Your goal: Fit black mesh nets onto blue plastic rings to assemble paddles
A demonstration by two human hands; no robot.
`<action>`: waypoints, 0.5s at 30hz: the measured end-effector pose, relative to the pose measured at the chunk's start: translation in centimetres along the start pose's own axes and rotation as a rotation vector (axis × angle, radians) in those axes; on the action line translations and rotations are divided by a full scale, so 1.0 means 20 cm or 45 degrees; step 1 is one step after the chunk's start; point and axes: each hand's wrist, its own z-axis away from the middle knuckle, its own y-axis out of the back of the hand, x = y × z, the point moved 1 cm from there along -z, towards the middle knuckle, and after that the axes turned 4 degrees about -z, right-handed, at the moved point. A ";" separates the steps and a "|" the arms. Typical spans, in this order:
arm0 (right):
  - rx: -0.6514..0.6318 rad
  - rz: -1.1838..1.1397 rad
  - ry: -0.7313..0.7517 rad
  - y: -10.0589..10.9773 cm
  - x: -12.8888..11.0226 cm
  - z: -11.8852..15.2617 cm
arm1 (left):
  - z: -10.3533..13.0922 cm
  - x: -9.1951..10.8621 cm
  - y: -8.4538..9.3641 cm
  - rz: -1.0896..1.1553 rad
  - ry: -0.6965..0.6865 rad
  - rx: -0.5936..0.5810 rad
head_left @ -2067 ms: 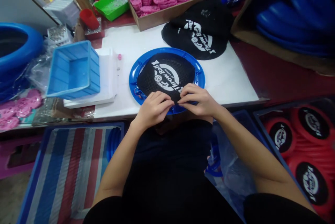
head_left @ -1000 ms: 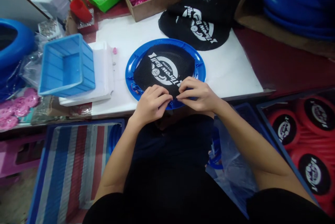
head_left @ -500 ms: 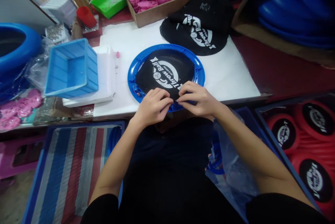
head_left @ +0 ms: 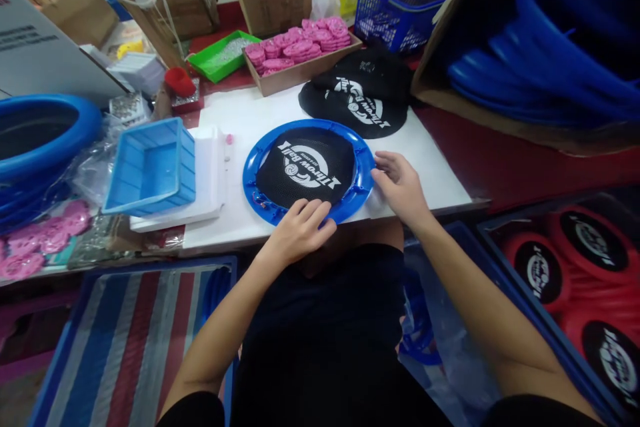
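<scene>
A blue plastic ring (head_left: 253,160) lies on the white work surface with a black mesh disc (head_left: 270,170) printed "Throw Ball" spread across it. Thin wires with small parts show at the ring's lower left. My left hand (head_left: 303,230) is closed over the near edge, fingers on the mesh and thumb by the rim. Beside the right rim is my right hand (head_left: 403,190), its thumb touching or almost touching the ring and its fingers apart from the thumb, holding nothing. More printed black mesh discs (head_left: 350,104) are stacked just behind the ring.
To the left stands a light blue bin (head_left: 150,167) on white foam. Behind are a green tray (head_left: 220,57) of small metal parts and a carton (head_left: 305,70) of pink discs. Blue rings fill a box (head_left: 525,120) at right; red discs (head_left: 537,270) sit in a crate below.
My right hand has left the near edge of the mesh and moved to the ring's right side. My left hand stays at the near edge. The mesh lies flatter, and the camera view has tilted up.
</scene>
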 end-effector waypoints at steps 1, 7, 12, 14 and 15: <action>0.009 -0.087 0.014 -0.01 -0.02 -0.01 | 0.01 -0.02 0.01 0.006 0.028 0.065; -0.169 0.168 0.281 -0.09 -0.11 -0.06 | 0.01 -0.23 0.09 0.145 0.381 0.390; -0.508 0.547 0.449 -0.21 -0.09 -0.09 | 0.00 -0.31 0.12 0.169 0.462 0.492; -0.563 0.644 0.517 -0.25 -0.09 -0.10 | 0.00 -0.30 0.11 0.168 0.455 0.472; -0.579 0.669 0.542 -0.26 -0.10 -0.10 | 0.01 -0.29 0.10 0.167 0.452 0.458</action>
